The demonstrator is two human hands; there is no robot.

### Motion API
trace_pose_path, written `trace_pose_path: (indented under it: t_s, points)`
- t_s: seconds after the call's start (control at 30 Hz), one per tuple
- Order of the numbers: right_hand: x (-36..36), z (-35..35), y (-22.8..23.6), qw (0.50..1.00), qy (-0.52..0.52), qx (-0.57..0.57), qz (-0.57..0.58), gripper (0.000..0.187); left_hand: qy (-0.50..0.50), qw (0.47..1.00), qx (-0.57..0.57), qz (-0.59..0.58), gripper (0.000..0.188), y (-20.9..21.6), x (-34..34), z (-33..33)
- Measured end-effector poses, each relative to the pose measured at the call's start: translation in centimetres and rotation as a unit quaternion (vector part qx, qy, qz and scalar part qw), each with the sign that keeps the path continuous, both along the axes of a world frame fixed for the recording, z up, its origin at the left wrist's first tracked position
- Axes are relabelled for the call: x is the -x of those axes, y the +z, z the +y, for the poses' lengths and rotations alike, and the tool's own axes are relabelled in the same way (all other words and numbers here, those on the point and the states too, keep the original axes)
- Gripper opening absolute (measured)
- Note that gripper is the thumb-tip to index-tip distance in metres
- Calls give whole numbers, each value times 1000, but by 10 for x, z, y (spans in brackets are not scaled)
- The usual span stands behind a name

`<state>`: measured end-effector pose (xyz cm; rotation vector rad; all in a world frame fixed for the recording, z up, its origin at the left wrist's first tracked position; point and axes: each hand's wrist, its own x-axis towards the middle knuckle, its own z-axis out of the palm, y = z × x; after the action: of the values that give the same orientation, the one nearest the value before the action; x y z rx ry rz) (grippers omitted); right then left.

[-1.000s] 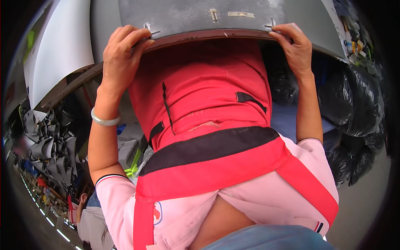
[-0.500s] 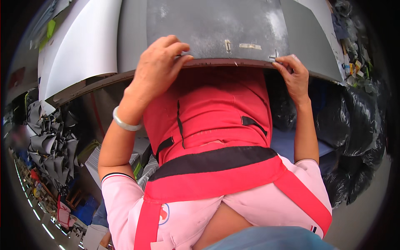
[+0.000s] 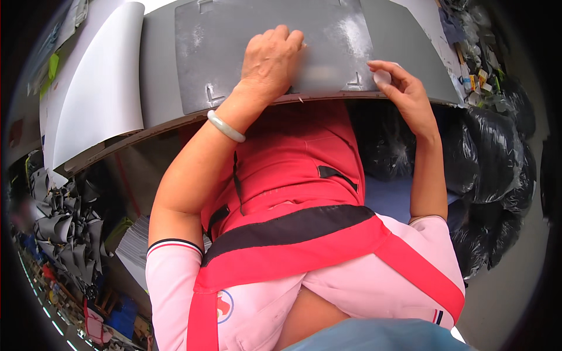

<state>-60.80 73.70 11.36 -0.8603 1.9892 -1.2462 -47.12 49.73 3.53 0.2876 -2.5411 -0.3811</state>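
Note:
A dark grey rectangular plate with L-shaped corner marks and whitish scuffs lies on a larger grey sheet at the table's front edge. Over the middle of this plate is my left hand, its fingers curled and close together. Their tips are hidden and blurred, so anything in them cannot be made out. At the plate's right edge, my right hand holds a small, round, whitish piece between thumb and fingers.
A curled white sheet rises at the left. Shiny black plastic bags are heaped at the right, beside the table. Stacked dark grey cut pieces stand at the lower left. Small boxes and wrapped items lie at the far right.
My left hand has moved from the front edge to the right and farther in over the plate. My right hand has shifted slightly, and the whitish piece now shows in it. The view has turned somewhat.

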Motion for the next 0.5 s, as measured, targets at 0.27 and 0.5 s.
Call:
trace_pose_path:
  t_s: [0.27, 0.5]
  points:
    - [-3, -23, -12, 940, -29, -47, 338, 22, 4, 1000, 15, -11, 16, 0, 3, -1]
    - [-9, -12, -28, 968, 24, -24, 250, 17, -15, 1000, -5, 14, 14, 11, 0, 3]
